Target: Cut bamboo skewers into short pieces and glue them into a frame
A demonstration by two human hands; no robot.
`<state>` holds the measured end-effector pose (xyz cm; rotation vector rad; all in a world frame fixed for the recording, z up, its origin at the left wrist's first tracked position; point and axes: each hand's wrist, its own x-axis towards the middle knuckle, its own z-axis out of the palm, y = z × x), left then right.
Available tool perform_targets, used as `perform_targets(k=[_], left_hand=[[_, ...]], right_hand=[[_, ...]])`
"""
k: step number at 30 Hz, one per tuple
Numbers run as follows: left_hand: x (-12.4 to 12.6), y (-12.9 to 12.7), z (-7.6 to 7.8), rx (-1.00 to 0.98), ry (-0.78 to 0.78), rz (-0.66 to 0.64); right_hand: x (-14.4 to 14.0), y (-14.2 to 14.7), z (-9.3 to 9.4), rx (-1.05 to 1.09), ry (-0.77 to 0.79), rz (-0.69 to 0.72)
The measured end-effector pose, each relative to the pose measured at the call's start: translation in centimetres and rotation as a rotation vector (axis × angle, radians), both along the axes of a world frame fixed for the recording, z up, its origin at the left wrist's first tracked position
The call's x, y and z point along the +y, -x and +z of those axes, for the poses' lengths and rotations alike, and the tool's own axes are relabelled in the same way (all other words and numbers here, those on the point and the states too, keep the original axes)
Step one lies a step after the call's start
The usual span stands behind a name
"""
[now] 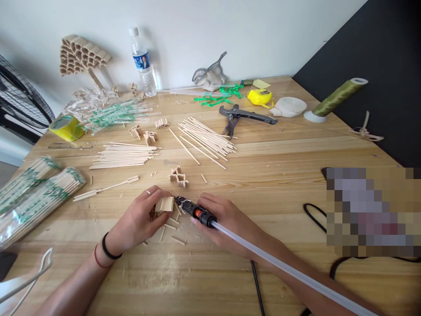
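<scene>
My left hand point(140, 219) holds a small panel of glued short wooden sticks point(164, 204) on the wooden table point(279, 175). My right hand point(226, 221) grips a black and orange glue gun point(194, 210) with a long clear glue stick point(279, 265) trailing back along my forearm. The gun's nozzle touches the right edge of the panel. Short cut stick pieces point(171, 230) lie under and between my hands. A small glued stick lattice point(178, 177) sits just beyond them.
Loose long skewers lie in two piles point(207, 138) point(123, 156); wrapped skewer packs point(36, 197) sit at the left. Farther back are pliers point(243, 116), a yellow tape measure point(260, 96), a water bottle point(143, 63), yellow tape roll point(66, 127) and a green thread spool point(337, 98). Black cable point(315, 217) runs at the right.
</scene>
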<state>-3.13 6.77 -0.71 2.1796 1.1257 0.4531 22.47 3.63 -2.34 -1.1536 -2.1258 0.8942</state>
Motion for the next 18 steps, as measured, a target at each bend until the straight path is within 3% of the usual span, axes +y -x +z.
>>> perform_targets(k=[18], left_hand=[[0.01, 0.00, 0.05, 0.019, 0.013, -0.005]], right_hand=[[0.02, -0.04, -0.10, -0.011, 0.012, 0.016]])
